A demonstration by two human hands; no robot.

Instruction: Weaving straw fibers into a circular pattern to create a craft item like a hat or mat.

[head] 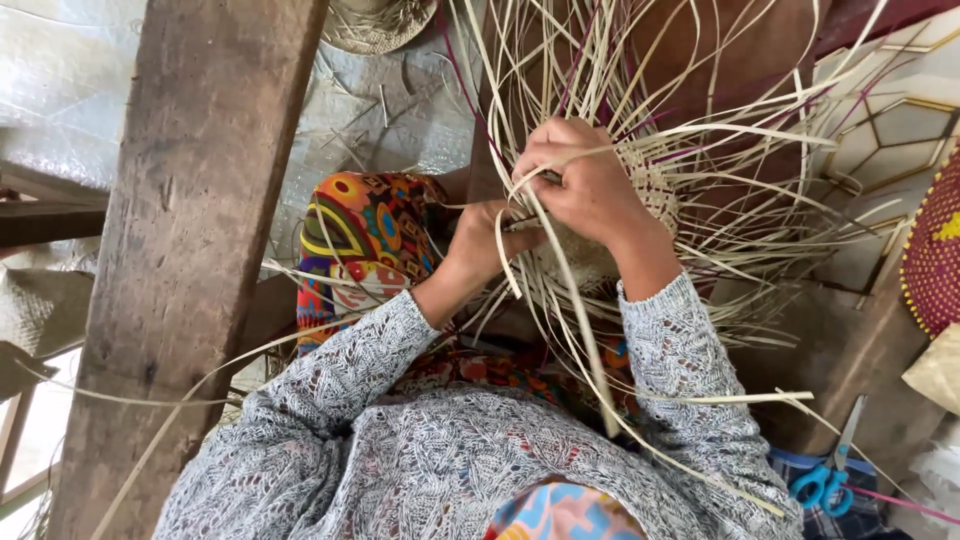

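Right hand (580, 180) grip pinches pale strips over half-woven basket (650, 195); left hand (480, 240) clasps strands below basket; risk: thin strip kinks, weave loosens

Half-woven basket (655, 195) of pale straw strips, held above the lap, near the middle of the view. Woven part small, rounded, tight in its plaiting, mostly hidden behind the right hand (585, 185). Loose strips (700, 130) fanning out from it on every side: long, flat, thin, cream-coloured, a few dyed purple among them. Many curving up toward the top edge of the view, others trailing right and down across the grey sleeves. Left hand (485, 240) pinching strips at the lower left of the weave; right hand closed over the top, fingers curled round a bunch of strips. 2 hands close together, nearly touching.
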